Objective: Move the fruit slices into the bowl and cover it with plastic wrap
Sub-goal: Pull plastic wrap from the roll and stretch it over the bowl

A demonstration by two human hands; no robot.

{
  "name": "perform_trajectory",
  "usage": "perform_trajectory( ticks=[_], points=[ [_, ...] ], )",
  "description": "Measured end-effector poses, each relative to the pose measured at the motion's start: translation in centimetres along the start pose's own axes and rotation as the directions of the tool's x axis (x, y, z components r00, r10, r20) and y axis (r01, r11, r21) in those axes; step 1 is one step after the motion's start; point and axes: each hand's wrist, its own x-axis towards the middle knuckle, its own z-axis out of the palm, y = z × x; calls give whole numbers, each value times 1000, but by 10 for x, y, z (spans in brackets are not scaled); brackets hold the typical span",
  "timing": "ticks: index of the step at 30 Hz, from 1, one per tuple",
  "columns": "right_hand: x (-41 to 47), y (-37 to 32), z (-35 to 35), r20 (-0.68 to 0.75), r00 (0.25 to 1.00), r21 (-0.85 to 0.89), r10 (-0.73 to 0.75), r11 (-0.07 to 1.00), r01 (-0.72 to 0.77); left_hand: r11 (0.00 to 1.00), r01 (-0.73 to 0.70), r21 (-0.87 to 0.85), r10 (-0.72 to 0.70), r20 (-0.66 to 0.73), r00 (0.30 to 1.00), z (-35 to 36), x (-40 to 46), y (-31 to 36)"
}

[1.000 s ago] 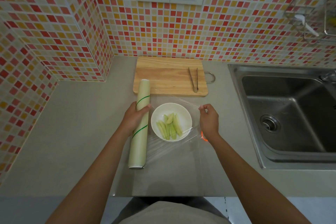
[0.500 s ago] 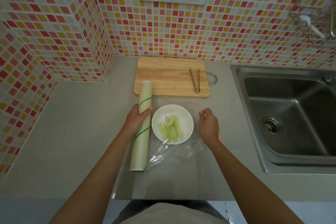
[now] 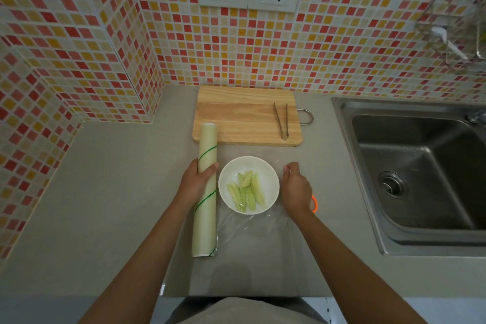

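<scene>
**A:** So where's everything sitting? The bowl [image 3: 248, 184] is seen on the counter [image 3: 118, 192], just near of the cutting board [image 3: 247, 116], with the fruit slices [image 3: 246, 191] already piled inside. Film [image 3: 252, 229] has been drawn from the roll [image 3: 205, 189] across the bowl, left to right.

**B:** Agreed. The roll is gripped around its middle by the left hand [image 3: 196, 184], thumb over the top. The film's right edge looks to be pinched by the right hand [image 3: 295, 188], fingers curled, down near the counter just right of the bowl (the film is so clear that the exact pinch point can't be made out).

**A:** How should the film be handled, though?

**B:** It's judged to be featherlight, limp and clingy, so it will likely bunch on itself if let slack; wrinkles are already visible at the near side. It's best taken at the free edge and kept taut. The roll is stiff and light, fine to be held mid-length. The bowl looks like smooth ceramic, so it could slide if the film is tugged hard.

**A:** Tongs [image 3: 281, 121] are left on the board, and something orange [image 3: 314, 204] is half hidden behind the right wrist.
</scene>
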Motion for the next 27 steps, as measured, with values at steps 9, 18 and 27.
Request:
perform_trajectory(
  ticks=[9, 18, 27],
  points=[
    [-3, -1, 8, 68, 998, 31, -15, 999, 13, 1000, -16, 0, 16, -14, 1000, 6, 0, 1],
    [5, 8, 5, 134, 991, 263, -5, 964, -31, 999, -35, 4, 35, -37, 999, 0, -3, 4],
    [23, 6, -17, 361, 889, 673, 281, 581, -457, 1000, -29, -4, 29, -41, 999, 0, -3, 2]
  ],
)
